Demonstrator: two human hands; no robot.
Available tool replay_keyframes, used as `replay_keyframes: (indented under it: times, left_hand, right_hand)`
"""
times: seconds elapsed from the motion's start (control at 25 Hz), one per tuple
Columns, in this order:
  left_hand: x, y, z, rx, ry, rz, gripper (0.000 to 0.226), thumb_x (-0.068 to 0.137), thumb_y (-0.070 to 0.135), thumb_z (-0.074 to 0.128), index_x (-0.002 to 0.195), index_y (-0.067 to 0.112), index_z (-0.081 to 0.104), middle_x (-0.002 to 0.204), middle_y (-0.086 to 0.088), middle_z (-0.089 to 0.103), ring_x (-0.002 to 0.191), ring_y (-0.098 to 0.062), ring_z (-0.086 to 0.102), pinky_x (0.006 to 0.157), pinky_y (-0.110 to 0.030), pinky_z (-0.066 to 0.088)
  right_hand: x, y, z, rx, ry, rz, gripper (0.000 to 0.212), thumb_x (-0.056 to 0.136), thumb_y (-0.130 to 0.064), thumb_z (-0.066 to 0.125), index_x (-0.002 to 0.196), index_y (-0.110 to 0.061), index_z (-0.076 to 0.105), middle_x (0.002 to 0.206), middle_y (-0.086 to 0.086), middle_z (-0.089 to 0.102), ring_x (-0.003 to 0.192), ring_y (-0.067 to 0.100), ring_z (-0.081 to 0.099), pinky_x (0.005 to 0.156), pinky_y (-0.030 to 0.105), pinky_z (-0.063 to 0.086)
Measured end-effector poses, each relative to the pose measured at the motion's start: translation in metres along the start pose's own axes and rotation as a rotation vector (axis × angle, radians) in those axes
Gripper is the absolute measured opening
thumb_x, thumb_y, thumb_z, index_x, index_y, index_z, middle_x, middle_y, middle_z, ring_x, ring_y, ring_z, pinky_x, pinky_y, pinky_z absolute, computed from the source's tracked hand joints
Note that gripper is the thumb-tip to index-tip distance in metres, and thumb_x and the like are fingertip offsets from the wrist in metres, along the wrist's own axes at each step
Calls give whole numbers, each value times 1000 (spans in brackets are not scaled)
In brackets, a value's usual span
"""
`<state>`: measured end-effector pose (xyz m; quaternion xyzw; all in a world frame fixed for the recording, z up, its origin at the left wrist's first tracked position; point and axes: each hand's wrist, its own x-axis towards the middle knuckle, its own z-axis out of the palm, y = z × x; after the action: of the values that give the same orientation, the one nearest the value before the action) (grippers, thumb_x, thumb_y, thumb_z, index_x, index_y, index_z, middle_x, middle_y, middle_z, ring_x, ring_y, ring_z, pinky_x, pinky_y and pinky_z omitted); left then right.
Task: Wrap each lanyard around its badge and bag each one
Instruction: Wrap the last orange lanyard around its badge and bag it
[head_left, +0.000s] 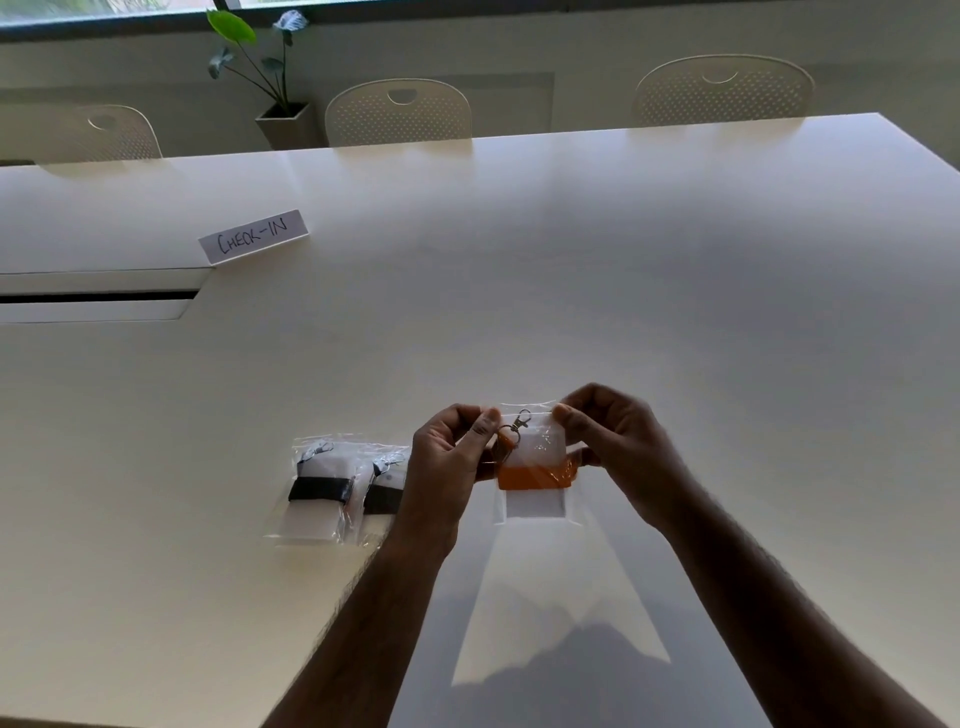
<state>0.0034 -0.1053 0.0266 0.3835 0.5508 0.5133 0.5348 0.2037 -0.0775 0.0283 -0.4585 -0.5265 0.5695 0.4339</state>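
Badge (534, 475) with its orange lanyard wrapped around it sits inside a clear bag (535, 431), held above the white worktop (675, 312) in the head view; the left hand (447, 457) and the right hand (618, 441) each pinch one top corner of the bag, fingers (485, 428) clamped on the film. The bundle looks light and the film thin and slippery, so I judge the top strip the best place to hold. Two bagged badges (337, 488) with black lanyards lie just beside the left wrist.
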Motion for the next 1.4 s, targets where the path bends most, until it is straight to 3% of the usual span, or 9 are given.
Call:
replay_keyframes:
  times: [0.32,0.48,0.6,0.72,0.88,0.96,1.12,1.28,1.4]
  left_hand:
    - [-1,0,-1,6,-24,-6,7,95,19,73,97,13,75,87,-10,77,82,-26,74,76,-45,65]
    - [-3,-2,3,27,25,39,4,95,14,72,98,13,72,77,2,76,73,-11,73,69,-33,64]
    - [-5,-6,3,8,31,31,4,96,15,71,98,11,71,77,1,75,73,-11,72,71,-37,65]
    - [-5,-8,-6,-53,-11,-33,10,95,17,72,96,8,74,83,-6,76,79,-19,73,74,-40,64]
    - [-7,-6,-18,-96,-63,-63,18,88,22,74,95,5,76,87,-11,78,82,-23,75,74,-39,65]
    - [-9,-6,-21,-78,-60,-43,22,88,24,74,97,4,77,89,-14,79,82,-25,76,73,-37,65]
    - [-10,-7,-19,-47,-1,-24,18,93,20,73,101,6,77,91,-14,80,87,-28,78,73,-35,65]
    - [-9,-3,-18,-29,58,-21,10,94,20,72,97,12,77,91,-8,81,86,-23,79,68,-29,64]
    - [-8,1,-23,53,97,5,13,94,26,72,102,15,75,96,-6,81,88,-21,79,70,-27,63]
  right_hand:
    - [-4,0,11,-61,52,36,13,101,-14,66,90,-9,71,78,1,74,72,12,71,60,31,57]
    - [-5,1,18,-217,107,-9,14,98,-30,67,87,-22,71,81,-2,74,77,23,70,71,51,60]
    - [-8,1,23,-303,143,-68,15,100,-27,66,86,-24,68,80,-6,73,74,13,66,70,44,58]
    - [-11,3,24,-241,132,-25,16,101,-26,67,85,-23,69,82,-3,74,76,24,71,73,52,62]
    - [-14,3,25,-95,118,29,15,98,-19,71,83,-18,70,75,-2,74,71,12,73,62,32,59]
    - [-16,2,26,-61,113,27,12,97,-18,71,86,-12,71,76,-2,75,70,9,73,60,26,57]
    - [-19,7,27,60,70,63,11,99,-19,68,104,-9,71,95,7,77,83,16,74,67,32,61]
    - [-19,12,21,89,-109,154,30,96,-12,71,125,-13,62,113,9,77,102,23,76,85,43,64]
    - [-15,15,24,87,-176,187,35,94,-5,72,125,-13,59,116,10,75,106,25,76,86,42,64]
